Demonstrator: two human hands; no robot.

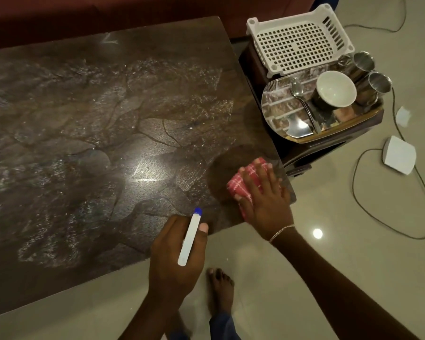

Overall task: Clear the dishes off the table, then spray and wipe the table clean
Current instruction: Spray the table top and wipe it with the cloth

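The dark wooden table [96, 123] is covered with patches of spray droplets. My right hand [263, 200] presses a folded red-and-white checked cloth [238, 185] flat on the table's near right corner. My left hand [177, 253] grips a white spray bottle with a blue nozzle [190, 238] just over the near edge, nozzle pointing toward the table. The dishes sit off the table on a side stand: a steel plate [282, 116] with a spoon [302, 99], a white bowl [335, 88] and two steel tumblers [363, 61], [379, 83].
A white perforated plastic basket [297, 38] stands behind the dishes on the dark side stand [302, 153]. A white adapter box [399, 154] and cables [368, 204] lie on the tiled floor at right. A red sofa [108, 11] runs behind the table. My bare foot [221, 288] is near the table edge.
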